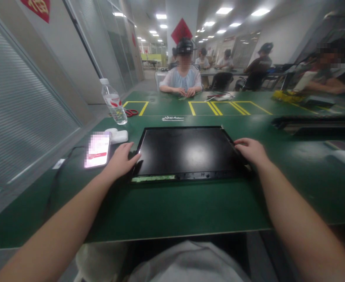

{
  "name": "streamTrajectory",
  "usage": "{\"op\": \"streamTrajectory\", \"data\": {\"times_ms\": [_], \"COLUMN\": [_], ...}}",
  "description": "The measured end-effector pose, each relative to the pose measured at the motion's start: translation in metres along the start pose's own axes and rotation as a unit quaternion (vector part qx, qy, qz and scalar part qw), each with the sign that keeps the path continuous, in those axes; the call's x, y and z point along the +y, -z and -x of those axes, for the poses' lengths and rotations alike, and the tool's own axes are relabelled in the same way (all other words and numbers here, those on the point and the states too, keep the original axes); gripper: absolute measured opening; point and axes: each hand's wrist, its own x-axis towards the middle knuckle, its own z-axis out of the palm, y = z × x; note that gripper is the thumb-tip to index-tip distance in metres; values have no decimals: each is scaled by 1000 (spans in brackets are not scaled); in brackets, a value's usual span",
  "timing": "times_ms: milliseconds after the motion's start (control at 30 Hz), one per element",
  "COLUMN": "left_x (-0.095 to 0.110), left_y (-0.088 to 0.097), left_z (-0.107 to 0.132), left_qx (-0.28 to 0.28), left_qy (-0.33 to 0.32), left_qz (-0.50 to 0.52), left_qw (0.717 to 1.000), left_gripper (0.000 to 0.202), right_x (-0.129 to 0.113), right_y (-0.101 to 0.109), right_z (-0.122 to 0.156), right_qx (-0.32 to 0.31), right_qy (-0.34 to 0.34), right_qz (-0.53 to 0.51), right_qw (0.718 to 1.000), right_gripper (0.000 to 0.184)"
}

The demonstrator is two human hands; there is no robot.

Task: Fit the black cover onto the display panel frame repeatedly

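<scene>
A flat black display panel [186, 150] lies face up on the green table [172, 211], with a thin strip of circuit board along its near edge. My left hand [121, 160] rests at the panel's near left corner, fingers curled against its edge. My right hand [250, 150] grips the panel's right edge, fingers closed over the frame.
A lit phone [97, 154] and a white charger [118, 136] lie left of the panel, a water bottle [113, 102] and red scissors [131, 112] behind them. Another dark panel [316, 125] sits far right. A person sits across the table; others work behind.
</scene>
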Motion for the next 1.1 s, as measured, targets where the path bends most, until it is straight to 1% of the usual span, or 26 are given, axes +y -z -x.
{"op": "streamTrajectory", "data": {"times_ms": [100, 133, 200, 267, 367, 533, 633, 733, 767, 800, 867, 933, 967, 1033, 1100], "left_x": [-3, -3, -5, -7, -10, -9, -5, 4, 8, 14, 26, 38, 44, 53, 58], "left_y": [-2, -3, -4, -5, -5, -4, -1, 4, 5, 7, 11, 14, 16, 19, 21], "left_z": [-2, -2, -4, -5, -7, -7, -6, -2, 0, 2, 7, 11, 12, 14, 14], "left_qx": [-39, -51, -56, -49, -44, -36, -24, 10, 20, 31, 22, 20, 21, 34, 45], "left_qy": [8, 3, -5, -7, -3, 9, 32, 76, 99, 129, 212, 268, 286, 310, 318], "left_qz": [-4, -5, -2, 9, 30, 64, 100, 177, 216, 265, 373, 453, 481, 516, 535], "left_qw": [999, 999, 998, 999, 999, 997, 994, 981, 971, 955, 903, 850, 829, 798, 782], "left_gripper": [71, 68, 62, 57, 55, 49, 44, 37, 34, 35, 42, 47, 48, 49, 51], "right_x": [2, 2, 0, -2, -2, 0, 0, 0, 1, 1, 3, 4, 4, 4, 4], "right_y": [-2, -3, -5, -6, -8, -5, -4, -6, -7, -9, -11, -12, -13, -13, -12], "right_z": [-2, -2, -1, 0, 1, -1, -1, 0, 0, 1, 1, 2, 2, 2, 3], "right_qx": [-13, -19, -34, -44, -37, -36, -46, -43, -39, -36, -32, -32, -32, -33, -30], "right_qy": [-4, -3, 1, 9, 25, 43, 44, 48, 51, 54, 61, 66, 68, 69, 67], "right_qz": [2, 5, 18, 36, 59, 69, 77, 89, 92, 94, 95, 96, 96, 93, 90], "right_qw": [1000, 1000, 999, 998, 997, 996, 995, 994, 994, 993, 993, 993, 993, 993, 993], "right_gripper": [40, 40, 39, 37, 36, 33, 32, 31, 30, 30, 29, 29, 30, 30, 30]}}
